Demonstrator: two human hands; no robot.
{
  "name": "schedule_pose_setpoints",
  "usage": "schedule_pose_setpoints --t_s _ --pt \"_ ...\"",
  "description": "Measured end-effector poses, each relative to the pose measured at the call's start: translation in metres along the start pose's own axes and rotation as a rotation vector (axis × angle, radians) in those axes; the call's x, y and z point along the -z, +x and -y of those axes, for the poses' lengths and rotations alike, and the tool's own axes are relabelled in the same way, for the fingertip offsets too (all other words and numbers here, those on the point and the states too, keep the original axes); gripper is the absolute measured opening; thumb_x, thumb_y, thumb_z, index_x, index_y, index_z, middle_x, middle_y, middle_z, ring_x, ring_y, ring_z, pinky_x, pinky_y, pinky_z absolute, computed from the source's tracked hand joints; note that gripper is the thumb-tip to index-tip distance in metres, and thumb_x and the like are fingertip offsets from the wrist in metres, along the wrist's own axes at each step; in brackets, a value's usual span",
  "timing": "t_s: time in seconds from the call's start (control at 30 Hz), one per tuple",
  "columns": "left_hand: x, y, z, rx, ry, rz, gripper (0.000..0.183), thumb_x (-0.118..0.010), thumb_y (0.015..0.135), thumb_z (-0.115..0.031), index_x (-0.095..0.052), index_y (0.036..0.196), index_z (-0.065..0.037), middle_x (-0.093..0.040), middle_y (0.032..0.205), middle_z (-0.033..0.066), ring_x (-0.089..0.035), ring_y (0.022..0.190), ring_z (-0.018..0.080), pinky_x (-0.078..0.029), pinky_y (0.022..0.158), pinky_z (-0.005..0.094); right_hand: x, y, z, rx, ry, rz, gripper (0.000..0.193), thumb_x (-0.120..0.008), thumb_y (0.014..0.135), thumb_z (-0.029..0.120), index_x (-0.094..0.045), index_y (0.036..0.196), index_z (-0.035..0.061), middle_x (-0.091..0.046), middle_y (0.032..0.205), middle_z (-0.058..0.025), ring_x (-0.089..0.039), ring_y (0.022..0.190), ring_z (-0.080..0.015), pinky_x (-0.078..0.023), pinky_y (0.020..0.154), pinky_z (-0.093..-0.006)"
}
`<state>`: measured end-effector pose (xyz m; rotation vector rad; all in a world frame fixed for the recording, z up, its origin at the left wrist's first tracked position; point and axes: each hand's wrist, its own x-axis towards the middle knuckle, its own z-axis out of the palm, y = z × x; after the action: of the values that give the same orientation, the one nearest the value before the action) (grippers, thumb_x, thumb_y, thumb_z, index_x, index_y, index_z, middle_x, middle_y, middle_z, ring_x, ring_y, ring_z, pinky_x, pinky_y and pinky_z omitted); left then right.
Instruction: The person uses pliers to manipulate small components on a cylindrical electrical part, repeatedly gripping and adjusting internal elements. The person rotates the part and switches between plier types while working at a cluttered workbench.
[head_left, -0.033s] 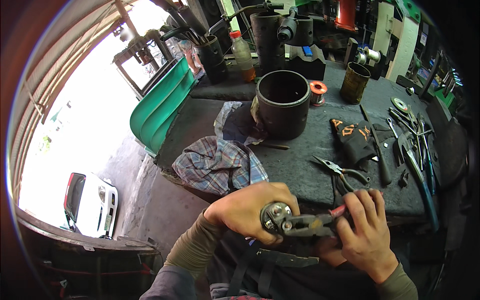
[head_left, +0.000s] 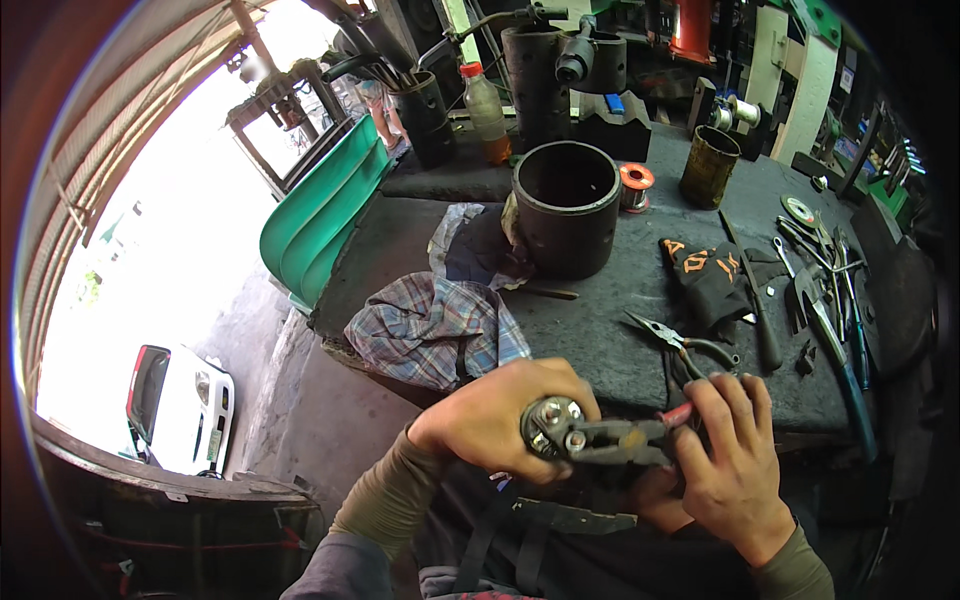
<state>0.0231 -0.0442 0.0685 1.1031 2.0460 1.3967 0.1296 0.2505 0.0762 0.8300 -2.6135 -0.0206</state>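
Observation:
My left hand (head_left: 500, 415) is closed around a round metal part (head_left: 552, 418) with shiny studs or terminals on its end face; most of its body is hidden in the palm. My right hand (head_left: 735, 480) grips pliers (head_left: 625, 442) with dark jaws and a red-covered handle. The jaws point left, and their tip is at a stud on the part's edge. Both hands are over my lap, just in front of the bench edge. Beyond the right hand, long-nose pliers (head_left: 665, 335) lie on the bench.
On the dark workbench (head_left: 590, 330) are a plaid cloth (head_left: 430, 325), a large black cylinder (head_left: 567, 220), a solder spool (head_left: 635, 185), black-and-orange gloves (head_left: 705, 280) and several hand tools (head_left: 830, 290). A bottle (head_left: 485, 115) stands at the back. A white car (head_left: 185, 405) is outside, left.
Both hands and the pliers have shifted very slightly; the right hand is a touch higher. The things on the bench have not moved.

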Motion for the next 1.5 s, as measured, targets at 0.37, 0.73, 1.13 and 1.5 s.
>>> schedule_pose_setpoints --t_s 0.37,0.73,1.13,1.5 --pt "-0.032 0.009 -0.004 0.017 0.186 -0.637 0.041 -0.09 0.066 -0.007 -0.076 0.104 -0.008 -0.073 0.106 0.0058 -0.067 0.105 0.0242 -0.052 0.098 0.0373 -0.006 0.003 0.018 -0.277 0.079 0.037 0.048 -0.074 0.082 0.01 -0.068 0.127 -0.0059 -0.05 0.154 -0.0325 -0.049 0.144 -0.0534 -0.036 0.117 -0.0708" --pt "-0.044 0.021 0.001 -0.034 0.348 -0.826 0.042 -0.09 0.064 -0.006 -0.075 0.102 -0.011 -0.071 0.097 0.0044 -0.065 0.106 0.0283 -0.053 0.094 0.0407 -0.004 0.003 0.018 -0.284 0.066 0.044 0.044 -0.075 0.087 0.013 -0.069 0.126 -0.0077 -0.051 0.148 -0.0332 -0.05 0.142 -0.0527 -0.037 0.116 -0.0693" --pt "-0.046 0.023 0.001 -0.07 0.476 -0.886 0.049 -0.092 0.059 -0.004 -0.075 0.104 -0.012 -0.073 0.097 0.0038 -0.064 0.107 0.0316 -0.053 0.093 0.0428 -0.002 0.006 0.019 -0.261 0.082 0.052 0.041 -0.072 0.087 0.007 -0.066 0.124 -0.0096 -0.049 0.148 -0.0338 -0.049 0.141 -0.0538 -0.037 0.118 -0.0676" --pt "-0.046 0.022 0.001 -0.137 0.503 -0.807 0.053 -0.09 0.053 -0.002 -0.075 0.103 -0.01 -0.074 0.102 0.0047 -0.063 0.106 0.0304 -0.052 0.094 0.042 -0.011 0.001 0.02 -0.258 0.058 -0.004 0.032 -0.073 0.085 0.015 -0.07 0.111 -0.0042 -0.056 0.138 -0.0312 -0.057 0.126 -0.0499 -0.045 0.108 -0.064"
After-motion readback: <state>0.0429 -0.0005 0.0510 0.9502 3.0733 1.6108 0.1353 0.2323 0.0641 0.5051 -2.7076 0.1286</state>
